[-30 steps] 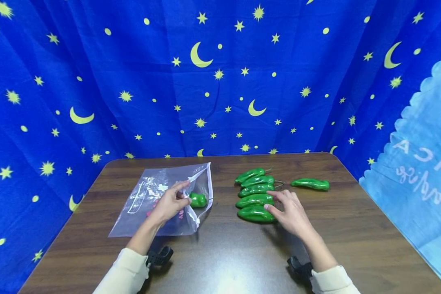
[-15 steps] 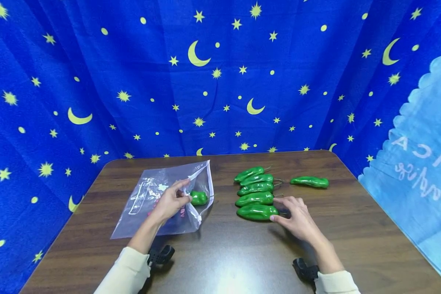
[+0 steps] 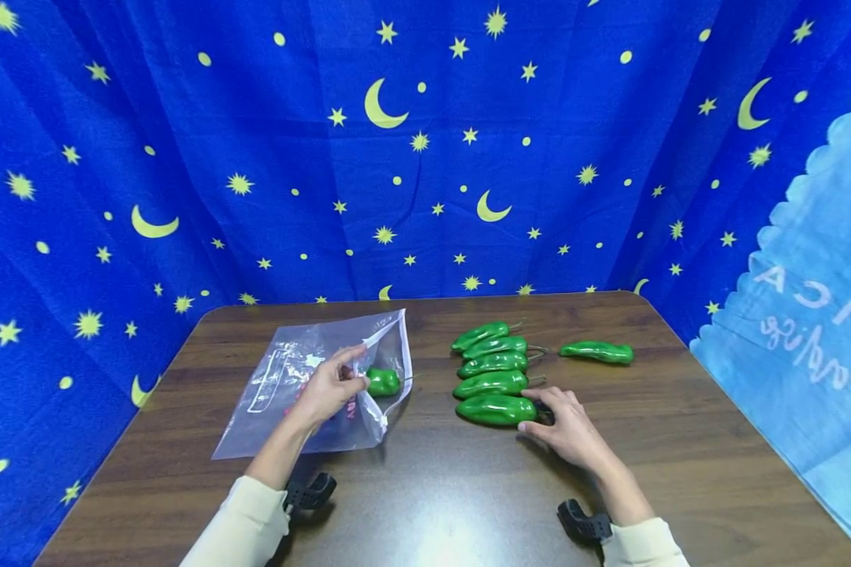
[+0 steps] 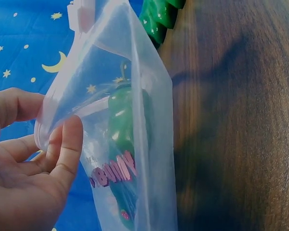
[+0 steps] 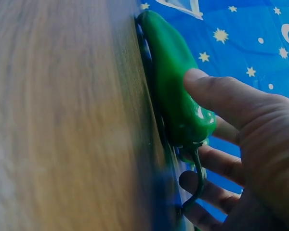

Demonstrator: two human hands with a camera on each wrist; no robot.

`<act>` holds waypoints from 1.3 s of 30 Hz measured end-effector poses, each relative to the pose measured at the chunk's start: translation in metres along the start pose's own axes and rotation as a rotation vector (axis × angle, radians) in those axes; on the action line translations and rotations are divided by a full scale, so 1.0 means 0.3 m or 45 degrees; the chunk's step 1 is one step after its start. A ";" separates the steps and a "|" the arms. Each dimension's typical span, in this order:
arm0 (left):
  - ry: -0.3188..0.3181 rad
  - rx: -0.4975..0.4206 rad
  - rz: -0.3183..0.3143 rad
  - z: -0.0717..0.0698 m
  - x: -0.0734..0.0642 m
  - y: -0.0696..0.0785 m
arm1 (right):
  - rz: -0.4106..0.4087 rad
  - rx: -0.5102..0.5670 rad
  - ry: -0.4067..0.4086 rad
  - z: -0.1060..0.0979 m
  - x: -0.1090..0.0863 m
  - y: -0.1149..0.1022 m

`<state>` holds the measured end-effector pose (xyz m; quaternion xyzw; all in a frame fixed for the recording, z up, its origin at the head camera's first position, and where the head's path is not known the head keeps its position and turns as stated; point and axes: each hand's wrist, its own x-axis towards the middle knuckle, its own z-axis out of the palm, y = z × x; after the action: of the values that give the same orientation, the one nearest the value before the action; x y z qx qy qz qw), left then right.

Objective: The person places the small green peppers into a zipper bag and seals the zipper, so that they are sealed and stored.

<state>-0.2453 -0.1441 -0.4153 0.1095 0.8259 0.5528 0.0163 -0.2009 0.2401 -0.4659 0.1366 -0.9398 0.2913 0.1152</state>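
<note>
My left hand [image 3: 329,390] pinches the opening edge of a clear zip bag [image 3: 258,425] that lies on the left of the table. Inside the bag, near its gaping mouth, is a green pepper [image 3: 383,383] with its stem toward the opening. To the right, several green peppers lie stacked in a row. Around the stem end of the nearest pepper [image 3: 495,410] my right hand [image 3: 570,433] has its thumb on the near side and fingers on the far side. In the right wrist view, the thumb lies against this pepper [image 5: 171,82], and some fingertips are hidden behind it.
A single green pepper [image 3: 597,352] lies apart at the right. The brown wooden table [image 3: 425,488] is backed by a blue star-and-moon curtain [image 3: 425,181]. A light blue cloth [image 3: 801,315] hangs at the right side.
My right hand has drawn back from over the two nearest peppers and come down around the stem end of the nearest one. The left hand keeps its hold on the bag.
</note>
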 end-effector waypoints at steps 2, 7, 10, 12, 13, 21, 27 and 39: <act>0.003 -0.002 -0.007 0.001 0.000 0.001 | 0.009 0.002 -0.003 0.004 -0.002 0.002; 0.009 -0.012 -0.040 0.003 0.000 0.004 | 0.012 -0.002 -0.003 0.009 -0.005 0.002; 0.010 -0.015 -0.050 0.004 -0.001 0.006 | 0.014 -0.002 0.002 0.013 -0.006 0.003; 0.010 -0.012 -0.050 0.004 -0.002 0.008 | 0.015 -0.004 0.005 0.015 -0.005 0.005; 0.016 -0.011 -0.055 0.005 -0.003 0.009 | 0.016 -0.005 0.006 0.016 -0.004 0.006; 0.023 -0.006 -0.065 0.008 -0.002 0.005 | 0.020 0.004 0.009 0.020 -0.002 0.009; 0.026 -0.002 -0.062 0.007 -0.001 0.005 | 0.029 0.036 0.008 0.023 0.000 0.017; 0.025 0.000 -0.027 0.003 0.003 0.008 | 0.027 0.092 -0.018 0.027 0.005 0.034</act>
<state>-0.2456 -0.1423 -0.4133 0.0951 0.8272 0.5536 0.0140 -0.2066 0.2432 -0.4773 0.1327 -0.9309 0.3253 0.1003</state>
